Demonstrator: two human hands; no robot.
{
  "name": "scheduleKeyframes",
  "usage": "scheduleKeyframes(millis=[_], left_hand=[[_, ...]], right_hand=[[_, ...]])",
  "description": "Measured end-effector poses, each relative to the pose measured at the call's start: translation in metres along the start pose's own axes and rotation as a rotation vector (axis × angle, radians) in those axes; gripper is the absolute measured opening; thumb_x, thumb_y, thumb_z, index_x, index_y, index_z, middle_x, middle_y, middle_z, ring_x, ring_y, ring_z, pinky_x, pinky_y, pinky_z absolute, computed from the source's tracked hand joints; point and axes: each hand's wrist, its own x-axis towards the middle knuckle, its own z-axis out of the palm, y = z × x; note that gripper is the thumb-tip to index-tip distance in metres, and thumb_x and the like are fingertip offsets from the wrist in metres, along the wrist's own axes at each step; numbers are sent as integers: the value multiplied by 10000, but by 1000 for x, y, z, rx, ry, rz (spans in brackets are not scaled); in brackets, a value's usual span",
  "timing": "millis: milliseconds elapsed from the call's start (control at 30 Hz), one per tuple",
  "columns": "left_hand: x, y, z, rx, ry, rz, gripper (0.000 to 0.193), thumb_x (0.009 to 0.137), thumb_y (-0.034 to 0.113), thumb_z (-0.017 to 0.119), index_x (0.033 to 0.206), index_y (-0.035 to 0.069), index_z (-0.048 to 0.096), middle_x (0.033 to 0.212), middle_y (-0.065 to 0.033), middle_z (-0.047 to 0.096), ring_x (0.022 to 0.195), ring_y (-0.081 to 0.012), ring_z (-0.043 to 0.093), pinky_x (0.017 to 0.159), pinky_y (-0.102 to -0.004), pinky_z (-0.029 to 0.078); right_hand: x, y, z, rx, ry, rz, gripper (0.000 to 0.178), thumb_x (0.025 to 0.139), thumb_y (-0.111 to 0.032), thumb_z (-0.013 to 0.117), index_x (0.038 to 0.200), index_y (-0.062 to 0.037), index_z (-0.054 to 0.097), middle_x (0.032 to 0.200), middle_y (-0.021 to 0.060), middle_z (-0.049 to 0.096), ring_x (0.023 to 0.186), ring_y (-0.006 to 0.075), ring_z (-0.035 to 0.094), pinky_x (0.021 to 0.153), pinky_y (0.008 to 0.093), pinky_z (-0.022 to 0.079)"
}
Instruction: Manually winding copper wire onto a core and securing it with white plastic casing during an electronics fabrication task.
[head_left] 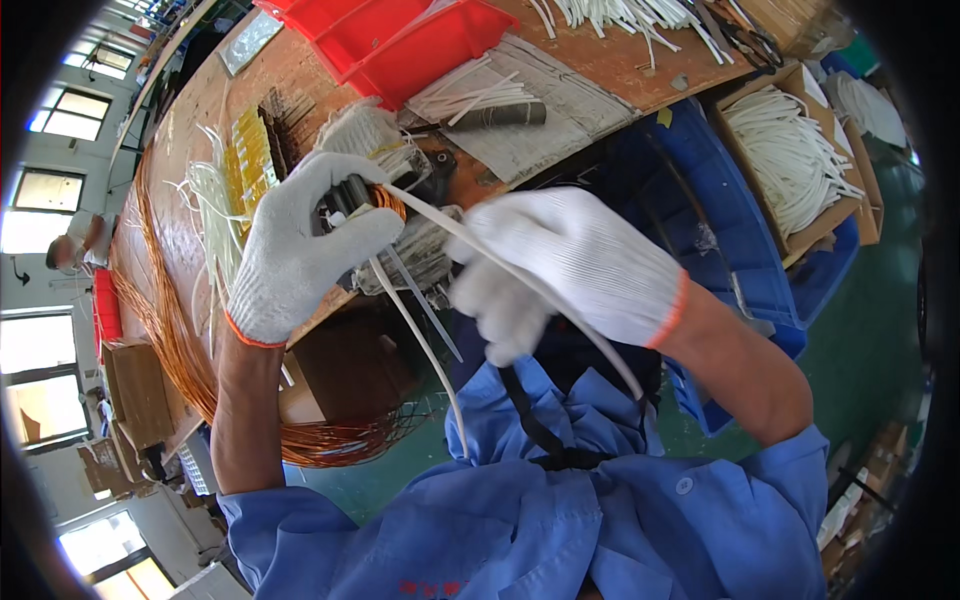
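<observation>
**White gloves, copper wire, blue sleeves**

The left hand (300, 245) and right hand (575, 265) are wearing white knit gloves with orange cuffs. The coil (385, 200) between them is showing copper-orange wire, and the tubes (440, 225) trailing from it are looking off-white. The table (600, 60) is showing brown, the bins (400, 40) on it are glowing red, and the crate (730, 220) is looking deep blue. The shirt (520, 510) is showing plain blue; the floor (860, 330) is appearing green.
</observation>
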Motion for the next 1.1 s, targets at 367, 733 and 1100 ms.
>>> scheduleKeyframes(millis=[367,733,1100], left_hand=[[9,-16,5,-21,-5,2,348,989,228,760,1270,24,729,966,24,617,876,-64,592,767,-236,461],[-19,-9,0,-209,216,123,523,1072,438,754,1289,-37,737,1126,-71,719,986,-112,654,877,-291,537],[-62,29,5,-247,-66,-362,344,1084,285,713,998,-42,774,736,-41,718,648,-89,678,635,-254,549]], right_hand=[[-68,38,-42,-59,-52,8,401,1187,-294,562,1240,62,738,911,190,809,724,270,813,667,362,676],[-52,59,52,29,-79,128,362,1160,-270,588,1126,58,739,907,172,809,742,210,794,665,316,640],[11,96,108,-1044,105,-874,156,1066,-162,703,1131,-37,770,962,126,820,747,265,799,657,345,616]])
